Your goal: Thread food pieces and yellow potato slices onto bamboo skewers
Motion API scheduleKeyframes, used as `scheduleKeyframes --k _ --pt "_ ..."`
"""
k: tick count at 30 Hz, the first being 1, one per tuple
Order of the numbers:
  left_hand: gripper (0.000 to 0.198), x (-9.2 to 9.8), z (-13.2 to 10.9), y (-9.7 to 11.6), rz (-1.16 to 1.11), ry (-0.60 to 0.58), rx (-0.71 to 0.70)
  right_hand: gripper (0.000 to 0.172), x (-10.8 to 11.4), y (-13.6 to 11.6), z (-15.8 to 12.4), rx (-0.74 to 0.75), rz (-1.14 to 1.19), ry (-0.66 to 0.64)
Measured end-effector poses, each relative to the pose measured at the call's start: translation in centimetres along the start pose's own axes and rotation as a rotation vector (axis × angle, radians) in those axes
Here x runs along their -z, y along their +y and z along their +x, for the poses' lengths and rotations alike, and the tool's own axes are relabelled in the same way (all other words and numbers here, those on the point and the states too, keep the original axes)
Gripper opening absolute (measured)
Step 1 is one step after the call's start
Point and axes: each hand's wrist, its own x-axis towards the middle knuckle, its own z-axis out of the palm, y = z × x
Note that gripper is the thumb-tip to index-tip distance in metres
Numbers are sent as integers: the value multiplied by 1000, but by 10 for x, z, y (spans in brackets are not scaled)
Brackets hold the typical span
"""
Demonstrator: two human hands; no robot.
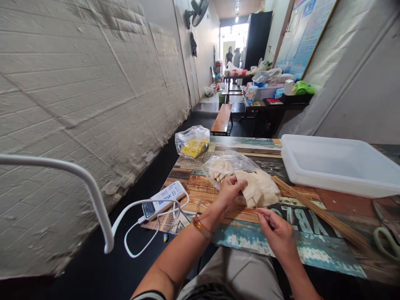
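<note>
Two hands work at the near side of the patterned surface [200, 192]. The left grip [227, 195] is closed, thumb over fingers, on pale slices [250, 187] that sit at its right, just beyond the right hand. The right grip [277, 229] pinches a thin stick [256, 207] at their near edge; how far it enters them, I cannot tell. A clear bag [242, 159] spreads behind and around the slices, crowding the left fingers, with more rounds [220, 168] inside at left. Right of the hands, a bundle of sticks [312, 208] slants between them and a white tub [334, 182]; scissors [386, 241] lie at the near right. Far left sits a bagged yellow packet [194, 148]; nearer, a white power bank [164, 201] with its looping cable [126, 239].
</note>
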Motion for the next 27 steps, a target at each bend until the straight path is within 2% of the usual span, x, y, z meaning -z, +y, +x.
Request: scheduleKeyframes --k 4,7,11,13,17,20,22,24,27 --pt "38 1 5 -6 29 -11 -45 31 -1 1 2 -1 -36 35" --pt "36 2 4 -9 36 -8 -68 33 0 1 2 4 -46 6" --pt "36 4 2 -10 60 -69 -79 36 2 5 -1 -16 -79 8" --pt "35 7 3 -6 150 -96 -92 38 3 8 -2 -36 -99 27" --pt "27 26 2 21 588 -16 -186 41 3 13 -3 -110 -79 41" --pt "19 49 -5 50 1167 -33 -330 42 2 14 -3 -164 -45 34" --pt "23 61 -11 64 1457 40 -367 41 1 14 -2 -177 -36 26" --pt "26 70 -18 69 1626 102 -352 41 1 13 -2 -173 -25 13" --pt "29 75 -25 62 1734 153 -260 41 2 12 -2 -155 -23 17"
